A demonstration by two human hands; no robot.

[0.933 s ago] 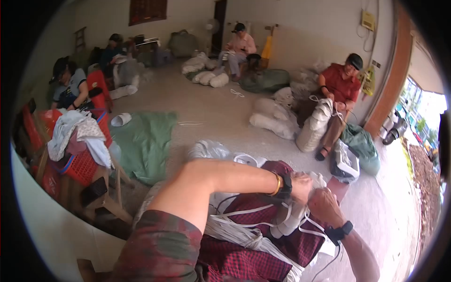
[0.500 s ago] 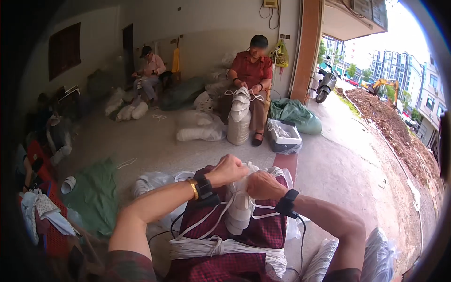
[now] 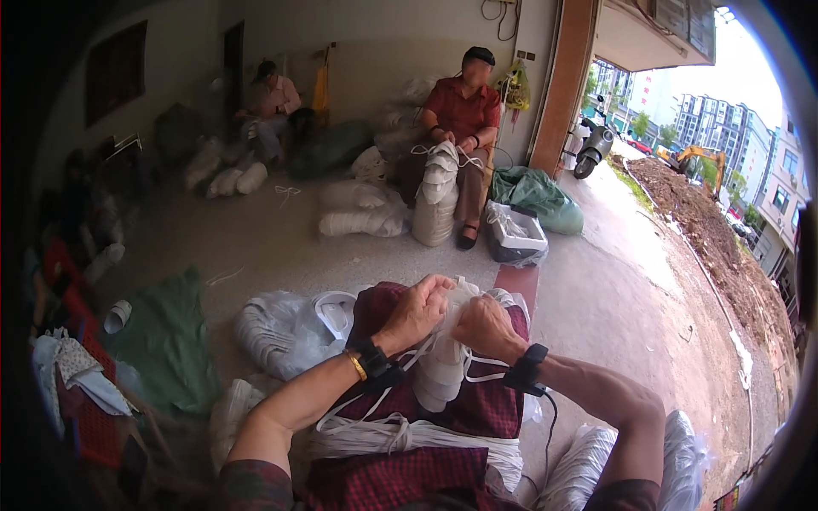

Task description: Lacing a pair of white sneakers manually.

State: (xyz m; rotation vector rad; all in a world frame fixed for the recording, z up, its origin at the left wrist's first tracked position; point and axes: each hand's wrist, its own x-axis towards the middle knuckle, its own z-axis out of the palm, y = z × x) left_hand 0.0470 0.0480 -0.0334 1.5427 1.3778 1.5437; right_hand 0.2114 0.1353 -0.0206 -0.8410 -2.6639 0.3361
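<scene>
A stack of white cloth pieces shaped like shoe uppers (image 3: 437,372) stands tilted between my knees, on a dark red checked cloth. My left hand (image 3: 416,317) is closed at the left side of the topmost piece, fingertips pinched against it. On the other side my right hand (image 3: 486,327) is closed in a fist on the same piece, its fingertips largely hidden. White laces hang in loops from both sides of the stack. Across my lap lies a thick bundle of white laces (image 3: 400,435).
Plastic-wrapped white bundles (image 3: 277,332) lie to my left, others (image 3: 579,468) at lower right. A green sheet (image 3: 170,349) and red crate (image 3: 100,396) are farther left. A co-worker (image 3: 464,111) sits ahead with a similar stack, beside a box of laces (image 3: 516,232); another person sits farther back.
My head view has shifted slightly. My left hand has lowered a little and its fingers have drawn in at the topmost piece. The co-worker ahead has raised their head.
</scene>
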